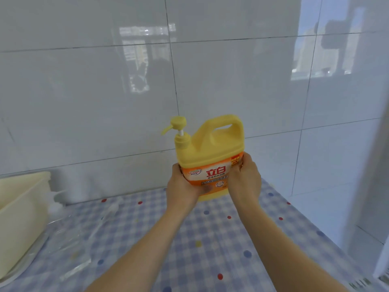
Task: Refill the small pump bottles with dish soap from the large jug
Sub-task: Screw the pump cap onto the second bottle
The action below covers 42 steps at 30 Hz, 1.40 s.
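Near the back of the desk (210,239), close to the tiled wall (105,91), the large jug (210,161) stands upright with its long axis vertical. Whether its base rests on the desk or is lifted just clear cannot be told. Its pump head (176,125) sits at the upper left, nozzle pointing left; the moulded carry handle (227,127) arches across the upper right. The body is smooth, opaque yellow plastic, roughly rectangular with rounded shoulders, wrapped in a glossy orange label facing the camera.

The jug sits between both hands. The left hand (183,188) is clasped against the lower left side, thumb across the label front. The right hand (244,178) is clasped against the right side, fingers curled over the label edge.

The desk carries a blue-and-white checked cloth with coloured dots. A cream plastic tub (21,205) stands at the left edge, well apart from the jug, with crumpled clear film (69,239) beside it.
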Each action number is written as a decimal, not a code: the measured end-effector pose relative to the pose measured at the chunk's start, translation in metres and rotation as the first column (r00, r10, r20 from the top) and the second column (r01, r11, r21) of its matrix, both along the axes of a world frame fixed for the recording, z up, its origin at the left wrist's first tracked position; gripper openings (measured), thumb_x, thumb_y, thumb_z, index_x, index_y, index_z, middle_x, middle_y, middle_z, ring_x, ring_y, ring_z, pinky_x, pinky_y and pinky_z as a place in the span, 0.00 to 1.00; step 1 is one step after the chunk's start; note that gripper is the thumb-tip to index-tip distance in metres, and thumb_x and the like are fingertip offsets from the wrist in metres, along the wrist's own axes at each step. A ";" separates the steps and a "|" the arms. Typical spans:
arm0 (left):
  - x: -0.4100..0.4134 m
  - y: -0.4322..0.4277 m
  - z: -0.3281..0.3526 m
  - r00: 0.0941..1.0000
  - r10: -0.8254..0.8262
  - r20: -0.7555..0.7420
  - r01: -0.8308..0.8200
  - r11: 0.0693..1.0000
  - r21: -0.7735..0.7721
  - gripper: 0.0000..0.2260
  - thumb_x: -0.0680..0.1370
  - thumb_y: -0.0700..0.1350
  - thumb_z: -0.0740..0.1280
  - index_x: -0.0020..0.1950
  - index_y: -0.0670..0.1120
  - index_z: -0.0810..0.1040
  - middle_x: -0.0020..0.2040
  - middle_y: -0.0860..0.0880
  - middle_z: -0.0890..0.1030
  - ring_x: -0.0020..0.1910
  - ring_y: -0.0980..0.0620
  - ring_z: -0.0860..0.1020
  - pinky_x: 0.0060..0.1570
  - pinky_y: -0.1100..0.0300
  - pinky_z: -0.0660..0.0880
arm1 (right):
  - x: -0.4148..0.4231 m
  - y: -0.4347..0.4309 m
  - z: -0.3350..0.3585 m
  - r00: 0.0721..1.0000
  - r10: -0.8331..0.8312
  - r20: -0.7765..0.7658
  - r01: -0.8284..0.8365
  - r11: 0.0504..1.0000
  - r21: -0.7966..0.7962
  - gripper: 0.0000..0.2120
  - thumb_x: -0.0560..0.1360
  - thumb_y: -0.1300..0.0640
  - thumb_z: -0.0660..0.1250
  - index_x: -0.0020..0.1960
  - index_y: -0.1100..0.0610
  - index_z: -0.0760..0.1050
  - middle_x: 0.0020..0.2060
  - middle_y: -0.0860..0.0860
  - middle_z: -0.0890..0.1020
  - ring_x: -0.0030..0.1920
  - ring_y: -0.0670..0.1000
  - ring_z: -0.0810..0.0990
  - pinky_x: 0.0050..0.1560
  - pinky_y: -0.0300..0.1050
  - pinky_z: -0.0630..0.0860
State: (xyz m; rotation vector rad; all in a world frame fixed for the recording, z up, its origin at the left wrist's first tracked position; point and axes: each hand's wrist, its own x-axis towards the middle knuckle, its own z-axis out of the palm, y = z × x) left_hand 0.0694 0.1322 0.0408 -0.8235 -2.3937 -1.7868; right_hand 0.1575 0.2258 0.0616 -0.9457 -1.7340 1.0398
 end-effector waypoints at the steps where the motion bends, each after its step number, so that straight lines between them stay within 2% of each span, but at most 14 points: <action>1: -0.001 0.013 -0.001 1.000 -0.004 0.001 0.004 1.000 0.011 0.35 0.57 0.45 0.84 0.58 0.49 0.69 0.48 0.55 0.78 0.49 0.48 0.79 0.47 0.51 0.78 | -0.004 0.011 0.000 1.000 -0.007 -0.002 0.007 1.000 0.005 0.16 0.77 0.60 0.52 0.62 0.54 0.72 0.53 0.54 0.78 0.52 0.56 0.76 0.45 0.48 0.68; 5: -0.010 0.054 -0.005 1.000 -0.029 0.005 0.029 0.999 0.017 0.33 0.58 0.46 0.84 0.55 0.50 0.68 0.47 0.56 0.77 0.45 0.52 0.76 0.41 0.57 0.73 | -0.013 0.046 0.001 1.000 -0.025 -0.004 0.025 1.000 -0.006 0.18 0.77 0.62 0.53 0.66 0.56 0.69 0.55 0.55 0.77 0.47 0.54 0.72 0.44 0.46 0.64; 9: -0.021 0.087 -0.006 0.998 -0.048 0.031 0.048 0.999 -0.010 0.33 0.59 0.46 0.83 0.56 0.49 0.68 0.48 0.55 0.77 0.45 0.52 0.76 0.41 0.58 0.71 | -0.026 0.077 -0.005 0.999 -0.039 0.018 0.039 0.999 -0.026 0.19 0.78 0.62 0.52 0.67 0.55 0.66 0.54 0.56 0.78 0.52 0.58 0.76 0.47 0.48 0.68; 13: -0.031 0.107 -0.009 0.998 -0.053 0.035 0.055 0.997 -0.058 0.33 0.59 0.45 0.83 0.58 0.46 0.71 0.53 0.50 0.80 0.51 0.48 0.79 0.42 0.57 0.73 | -0.040 0.098 -0.011 0.999 -0.027 0.034 0.028 0.999 -0.042 0.21 0.77 0.61 0.52 0.70 0.52 0.64 0.55 0.56 0.79 0.53 0.58 0.77 0.49 0.49 0.71; 16: -0.039 0.115 -0.013 0.998 -0.069 0.016 0.070 0.994 -0.085 0.27 0.60 0.44 0.82 0.51 0.51 0.71 0.51 0.51 0.81 0.48 0.50 0.79 0.45 0.53 0.78 | -0.046 0.105 -0.014 0.999 -0.027 0.039 0.028 0.999 -0.037 0.23 0.77 0.60 0.53 0.72 0.51 0.62 0.57 0.55 0.79 0.55 0.58 0.77 0.54 0.53 0.74; 18: -0.043 0.120 -0.014 0.997 -0.076 0.004 0.076 0.993 -0.086 0.27 0.58 0.46 0.82 0.50 0.51 0.73 0.51 0.52 0.82 0.49 0.50 0.81 0.47 0.51 0.80 | -0.049 0.109 -0.017 0.998 -0.035 0.047 0.037 0.999 -0.026 0.25 0.78 0.59 0.53 0.75 0.50 0.59 0.59 0.54 0.79 0.56 0.58 0.77 0.55 0.53 0.74; 21: -0.050 0.124 -0.020 0.998 -0.068 -0.010 0.067 0.993 -0.101 0.35 0.54 0.54 0.80 0.59 0.51 0.76 0.55 0.50 0.81 0.54 0.49 0.80 0.51 0.48 0.80 | -0.052 0.112 -0.022 0.998 -0.027 0.060 0.028 1.000 -0.012 0.27 0.79 0.57 0.52 0.77 0.49 0.56 0.61 0.53 0.78 0.57 0.57 0.77 0.57 0.56 0.75; 23: -0.049 0.121 -0.021 0.997 -0.070 -0.027 0.066 0.990 -0.124 0.36 0.57 0.52 0.82 0.64 0.49 0.74 0.59 0.48 0.78 0.60 0.48 0.76 0.58 0.53 0.76 | -0.052 0.112 -0.024 0.998 -0.008 0.063 0.010 1.000 -0.030 0.28 0.78 0.58 0.52 0.77 0.48 0.55 0.63 0.52 0.77 0.59 0.56 0.77 0.57 0.56 0.76; 25: -0.048 0.113 -0.021 0.997 -0.072 -0.036 0.066 0.987 -0.146 0.39 0.62 0.48 0.81 0.70 0.46 0.69 0.65 0.46 0.73 0.67 0.48 0.70 0.60 0.60 0.69 | -0.052 0.109 -0.025 0.998 0.003 0.064 0.000 0.999 -0.046 0.27 0.78 0.57 0.53 0.77 0.48 0.55 0.64 0.51 0.77 0.59 0.56 0.77 0.56 0.53 0.76; 28: -0.046 0.099 -0.018 0.998 -0.063 0.021 0.065 0.984 -0.164 0.48 0.64 0.50 0.81 0.77 0.46 0.59 0.73 0.45 0.65 0.71 0.47 0.67 0.67 0.56 0.66 | -0.048 0.104 -0.028 0.997 0.007 0.072 -0.003 0.999 -0.048 0.26 0.78 0.56 0.55 0.76 0.48 0.57 0.64 0.51 0.76 0.60 0.56 0.76 0.54 0.50 0.72; 30: -0.044 0.084 -0.012 0.998 -0.051 0.023 0.054 0.985 -0.167 0.48 0.64 0.51 0.81 0.77 0.47 0.58 0.74 0.45 0.63 0.71 0.47 0.67 0.68 0.56 0.65 | -0.043 0.095 -0.027 0.998 0.010 0.067 -0.007 0.999 -0.052 0.28 0.77 0.59 0.57 0.76 0.49 0.58 0.64 0.52 0.76 0.61 0.56 0.75 0.53 0.47 0.69; 34: -0.038 0.056 -0.001 0.999 -0.038 -0.015 0.035 0.988 -0.148 0.43 0.66 0.51 0.80 0.75 0.48 0.62 0.70 0.47 0.66 0.69 0.49 0.69 0.66 0.51 0.71 | -0.035 0.069 -0.021 0.998 -0.010 0.057 0.009 1.000 0.011 0.27 0.77 0.61 0.60 0.75 0.52 0.60 0.66 0.54 0.75 0.65 0.58 0.73 0.59 0.52 0.70; 38: -0.028 0.013 0.017 0.995 0.004 -0.101 -0.006 1.000 -0.017 0.27 0.72 0.40 0.73 0.69 0.48 0.70 0.65 0.49 0.71 0.63 0.53 0.73 0.64 0.56 0.71 | -0.032 0.031 -0.010 0.997 0.034 0.072 -0.037 0.998 0.050 0.28 0.78 0.61 0.59 0.77 0.52 0.59 0.68 0.55 0.73 0.67 0.59 0.71 0.62 0.54 0.69; 42: -0.021 -0.031 0.042 0.984 0.037 -0.172 -0.020 0.995 0.100 0.21 0.72 0.36 0.69 0.64 0.49 0.74 0.62 0.52 0.73 0.58 0.56 0.75 0.61 0.57 0.73 | -0.029 -0.013 0.006 0.988 0.136 0.073 -0.142 0.987 0.079 0.26 0.77 0.62 0.60 0.75 0.53 0.63 0.68 0.56 0.74 0.66 0.58 0.71 0.61 0.49 0.68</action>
